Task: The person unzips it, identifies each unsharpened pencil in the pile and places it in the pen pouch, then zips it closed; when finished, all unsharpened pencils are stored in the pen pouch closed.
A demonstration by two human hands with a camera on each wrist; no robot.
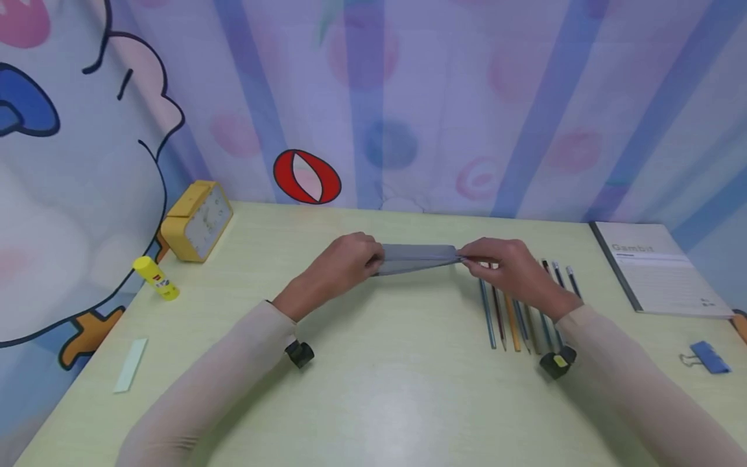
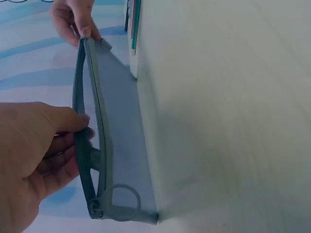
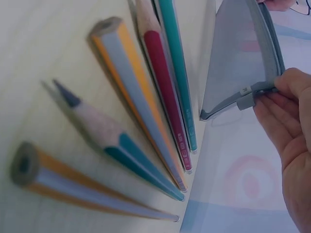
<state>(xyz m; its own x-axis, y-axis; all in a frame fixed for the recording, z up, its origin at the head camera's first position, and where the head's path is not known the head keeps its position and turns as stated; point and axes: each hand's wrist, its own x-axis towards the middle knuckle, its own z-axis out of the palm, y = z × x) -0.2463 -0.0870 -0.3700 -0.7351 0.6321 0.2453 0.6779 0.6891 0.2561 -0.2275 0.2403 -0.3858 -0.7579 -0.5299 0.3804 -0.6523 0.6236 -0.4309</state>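
Observation:
A grey mesh pencil pouch (image 1: 417,258) is held just above the pale green table (image 1: 385,389), stretched between both hands. My left hand (image 1: 373,259) grips its left end beside the zip, thumb and fingers curled round the edge (image 2: 85,127). My right hand (image 1: 467,258) pinches the right end, at a small tab on the corner (image 3: 279,90). The pouch (image 2: 109,131) stands on its long edge with the zip on top and a ring pull (image 2: 125,195) near my left hand. Several pencils (image 1: 516,314) lie side by side under my right hand and wrist, close beside the pouch (image 3: 240,58).
A yellow clock (image 1: 195,220) and a yellow glue stick (image 1: 156,277) stand at the left. A pale strip (image 1: 131,364) lies near the left edge. At the right lie a grey notebook (image 1: 659,266) and a blue binder clip (image 1: 709,357). A patterned curtain hangs behind.

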